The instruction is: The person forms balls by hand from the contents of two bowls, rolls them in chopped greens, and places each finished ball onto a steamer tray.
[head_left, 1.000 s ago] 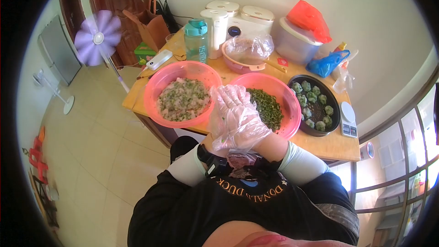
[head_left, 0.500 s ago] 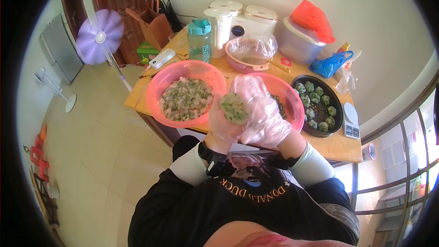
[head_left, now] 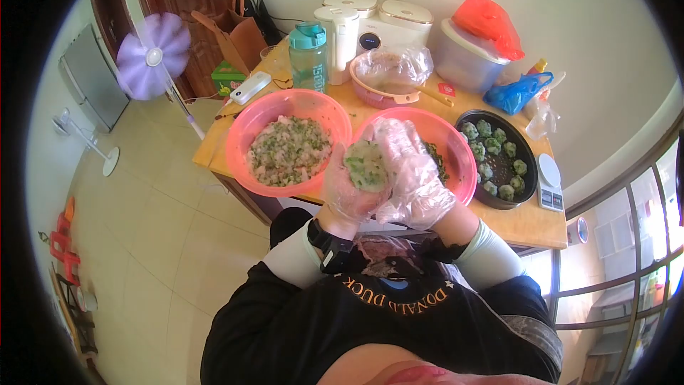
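Shirt [head_left: 388, 335] at bottom center says DONALD DUCK, left hand [head_left: 353, 196] and right hand [head_left: 418, 182] together mid-frame, patty [head_left: 366, 166] held in the left.

Near the frame's centre, the left hand [head_left: 354, 196] was cupped, palm up, and the right hand [head_left: 417, 182] curved close beside it, both in clear gloves [head_left: 427, 196]; the forearms [head_left: 293, 258] angled inward from below.

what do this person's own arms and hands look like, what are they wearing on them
The left hand and right hand wear clear, crinkled plastic gloves. Pale sleeves cover the forearms. A boxy black device is strapped to the left wrist, and a black band shows on the right.
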